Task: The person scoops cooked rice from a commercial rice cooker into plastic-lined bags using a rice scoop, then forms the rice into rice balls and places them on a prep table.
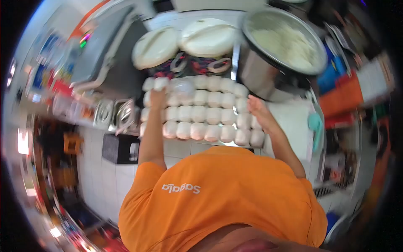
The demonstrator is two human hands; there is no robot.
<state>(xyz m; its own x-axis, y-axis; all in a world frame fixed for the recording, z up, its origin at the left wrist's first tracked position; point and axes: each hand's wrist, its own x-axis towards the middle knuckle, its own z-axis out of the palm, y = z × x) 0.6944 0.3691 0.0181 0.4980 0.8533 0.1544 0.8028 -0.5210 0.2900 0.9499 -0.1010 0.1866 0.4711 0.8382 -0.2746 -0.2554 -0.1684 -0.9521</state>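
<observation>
While our left hand (157,100) gripped a small white plastic cup (161,83), our right hand (257,107) lay open on the packed cup rows (205,114) mid-frame; probably arranging them, and the next spot wanted neat lining-up.

Rows of round pieces (201,113) across the bench were white. The round lids (155,47) at its far edge were pale cream, above a dark cloth (201,66) patterned pink and white. The steel-grey pot (262,73) held something off-white (grainy-looking). The shirt (222,210) was orange, lettered white.

Orange short-sleeved T-shirt (235,201) with white lettering (181,188) across the chest
</observation>
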